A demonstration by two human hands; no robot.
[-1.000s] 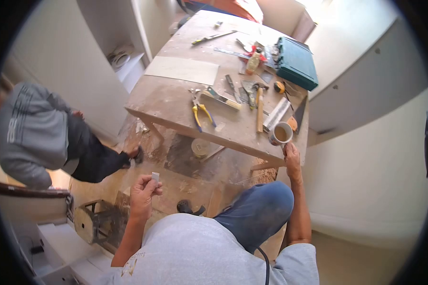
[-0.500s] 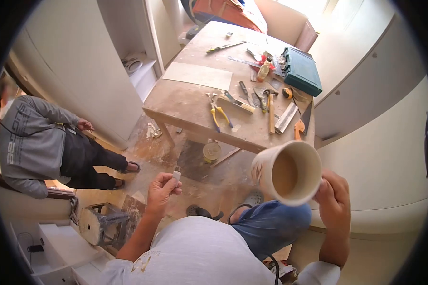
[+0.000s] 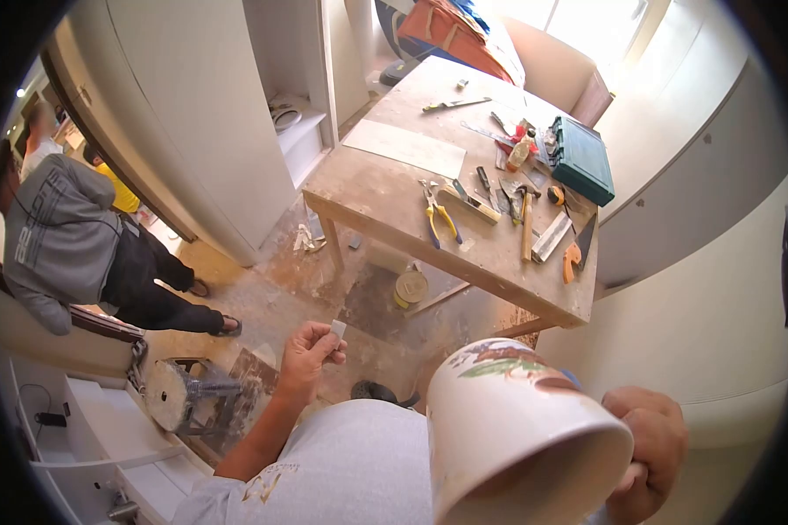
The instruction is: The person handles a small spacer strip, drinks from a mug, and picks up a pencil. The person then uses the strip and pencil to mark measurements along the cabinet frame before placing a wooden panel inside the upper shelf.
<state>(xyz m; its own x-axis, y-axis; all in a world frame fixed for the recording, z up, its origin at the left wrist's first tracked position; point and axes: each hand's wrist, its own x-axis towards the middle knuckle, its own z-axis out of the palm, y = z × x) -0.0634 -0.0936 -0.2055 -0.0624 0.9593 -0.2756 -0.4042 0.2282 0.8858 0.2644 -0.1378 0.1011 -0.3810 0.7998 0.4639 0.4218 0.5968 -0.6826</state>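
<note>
Mug is in the right hand, close to the camera, tilted with its mouth toward the wearer, well apart from the table. Right fingers curled shut at its handle side. Left hand pinches 1 small pale piece between thumb and fingers, barely open.

Handling, my read: mug looks ceramic, so rigid, fairly light, smooth, could slip if wet, chips or breaks if dropped. Best hold is the handle, other palm on the wall if steadying; any liquid would shift with tilt. Pale piece looks light and stiff; hold by the edges.

Hard to see: handle is behind the fingers, lower rim cut off by the frame. Inside is dark brownish; can't tell liquid level. Pale piece is partly covered by fingers, material unclear. Wearer's knee is mostly hidden behind the mug.
</note>
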